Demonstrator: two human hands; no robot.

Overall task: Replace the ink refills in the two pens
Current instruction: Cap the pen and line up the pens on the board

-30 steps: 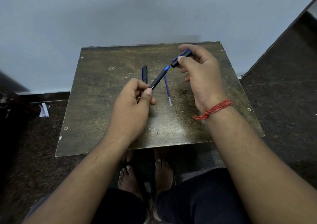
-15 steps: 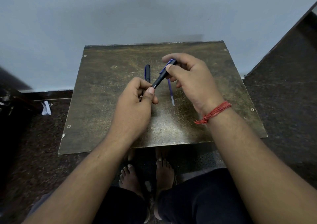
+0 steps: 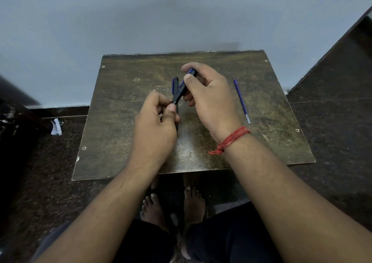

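A black pen with a blue clip is held tilted above the table between both hands. My left hand pinches its lower end with thumb and fingers. My right hand grips its upper, clip end. No gap shows between the two pen halves. A second dark pen lies flat on the brown table just behind the held one, partly hidden by my left hand. A thin blue refill lies loose on the table to the right of my right hand.
The small table stands against a pale wall, with dark stone floor around it. A crumpled white scrap lies on the floor at the left. My bare feet are under the table's near edge.
My right hand has moved down and left toward my left hand, sliding the upper pen half over the blue refill until the halves meet. A refill on the table's right is uncovered.
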